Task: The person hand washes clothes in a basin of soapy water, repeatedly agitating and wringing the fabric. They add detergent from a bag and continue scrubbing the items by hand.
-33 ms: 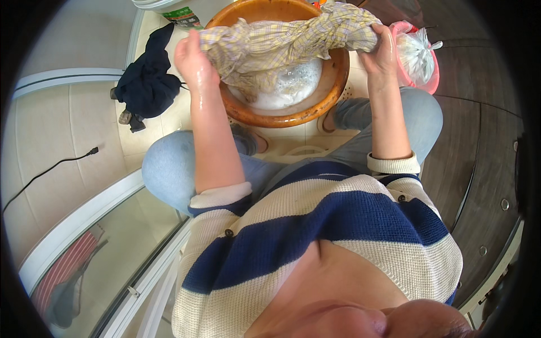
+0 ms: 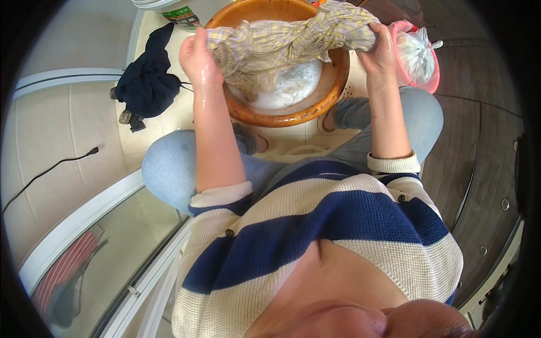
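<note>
One cloth (image 2: 276, 52) | yellow checked, wrinkled, bunched | left hand (image 2: 200, 63) and right hand (image 2: 381, 55) apart, gripping its ends

Bright light, dark rim

Soft, even light brightens the pale floor (image 2: 176, 118); the dark panels (image 2: 451, 141) beyond its right edge look dimmer. Wet gloss shines on the left forearm (image 2: 216, 129), and the suds (image 2: 301, 84) nearly wash out. Checks read clearly on the plaid cloth (image 2: 270, 52). Near the floor's left edge a white rail (image 2: 73, 75) bows; the corners are black.
</note>
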Available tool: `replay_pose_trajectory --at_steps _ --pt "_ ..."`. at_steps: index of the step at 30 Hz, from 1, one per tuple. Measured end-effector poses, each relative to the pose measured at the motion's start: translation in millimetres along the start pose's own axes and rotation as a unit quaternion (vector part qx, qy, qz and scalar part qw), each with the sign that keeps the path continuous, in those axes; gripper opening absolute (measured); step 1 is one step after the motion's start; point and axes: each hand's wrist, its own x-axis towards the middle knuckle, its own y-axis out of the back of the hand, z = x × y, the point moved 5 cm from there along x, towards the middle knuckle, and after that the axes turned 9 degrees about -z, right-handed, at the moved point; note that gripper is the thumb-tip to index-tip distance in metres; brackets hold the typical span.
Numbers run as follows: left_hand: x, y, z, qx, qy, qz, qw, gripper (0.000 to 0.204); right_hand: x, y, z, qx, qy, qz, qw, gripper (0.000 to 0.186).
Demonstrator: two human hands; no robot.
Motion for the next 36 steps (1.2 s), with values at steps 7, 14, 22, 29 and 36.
replay_pose_trajectory --at_steps 7,14,22,29,36 --pt "-66.1 -40.5 -84.5 -0.054 0.391 0.001 0.919 0.057 -53.2 -88.3 52.8 -0.200 -0.008 -0.116 0.973 0.016" --pt "-108.0 -50.2 -51.3 -0.075 0.216 -0.253 0.940 0.067 -135.2 -183.3 96.8 -0.510 0.226 -0.371 0.743 0.027" --pt "-77.3 -52.6 -97.0 -0.140 0.359 -0.067 0.921 0.029 -19.0 -72.3 102.2 -0.648 0.139 -0.058 0.746 0.037" --pt "-52.1 -42.1 -65.4 -0.021 0.259 0.004 0.966 0.047 -16.2 34.1 98.6 -0.383 -0.122 0.124 0.907 0.047" --pt "-67.6 -23.3 -114.7 0.187 0.343 -0.165 0.906 0.045 -8.0 5.8 102.9 -0.326 -0.156 0.014 0.932 0.041"
